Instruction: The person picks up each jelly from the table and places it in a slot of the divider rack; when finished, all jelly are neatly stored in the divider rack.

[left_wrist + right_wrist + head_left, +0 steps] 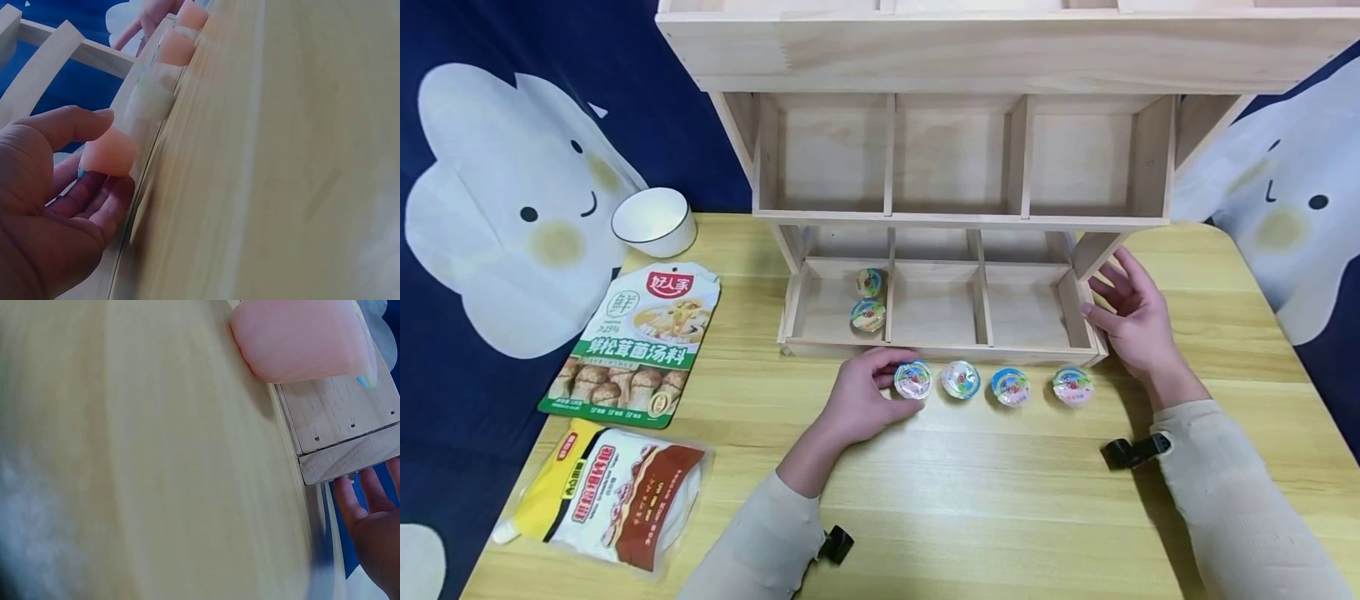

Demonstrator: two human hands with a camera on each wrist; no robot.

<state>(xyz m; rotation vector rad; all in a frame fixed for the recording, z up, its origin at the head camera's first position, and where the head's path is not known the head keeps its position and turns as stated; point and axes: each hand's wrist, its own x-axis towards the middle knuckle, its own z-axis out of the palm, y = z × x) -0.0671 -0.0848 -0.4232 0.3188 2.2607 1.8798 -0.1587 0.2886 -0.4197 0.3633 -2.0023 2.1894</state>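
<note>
My left hand has its thumb and fingers around a jelly cup, the leftmost in a row along the front of a wooden shelf rack. The left wrist view shows this jelly cup as pale orange, between thumb and curled fingers. To its right stand three more jelly cups, with shiny printed lids. My right hand is at the rack's right end, its fingers loosely extended and fingertips right at the wooden side. Two jelly cups sit in the bottom tier's left compartment.
The rack's upper tier overhangs the lower ones. At the left of the table lie a green-and-white food pouch and a bag with yellow, white and brown printing. Behind them stands a white bowl.
</note>
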